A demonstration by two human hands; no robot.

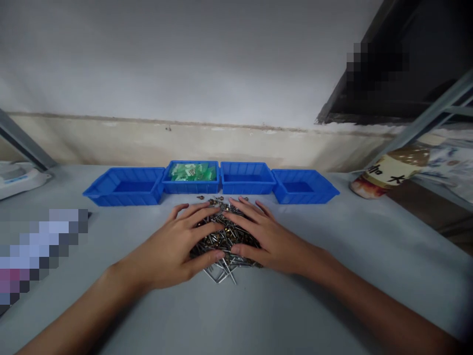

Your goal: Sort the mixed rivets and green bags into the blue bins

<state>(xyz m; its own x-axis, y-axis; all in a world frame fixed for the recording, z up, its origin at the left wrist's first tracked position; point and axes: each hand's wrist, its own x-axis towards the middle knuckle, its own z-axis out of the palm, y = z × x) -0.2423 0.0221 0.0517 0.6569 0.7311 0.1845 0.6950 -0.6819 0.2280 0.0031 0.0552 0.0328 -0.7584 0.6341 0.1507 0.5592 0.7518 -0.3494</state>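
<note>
A heap of thin metal pins or screws (229, 236), silvery with some brass-coloured ends, lies on the grey tabletop (236, 315). My left hand (185, 241) rests on the heap's left side, its fingers spread. On the right side, my right hand (260, 234) touches the pile with fingers stretched apart. Both thumbs come close together at the near edge, where a few longer pieces stick out. A few small pieces (200, 197) lie loose just beyond the fingertips. Part of the heap is hidden under my hands.
Blue bins stand in a row behind the heap: a left bin (125, 197), one holding green packets (192, 172), another (247, 187), and a right bin (305, 195). A bottle (391, 170) stands at right. A white device (22, 182) sits at far left, near a blurred-out object (40, 251).
</note>
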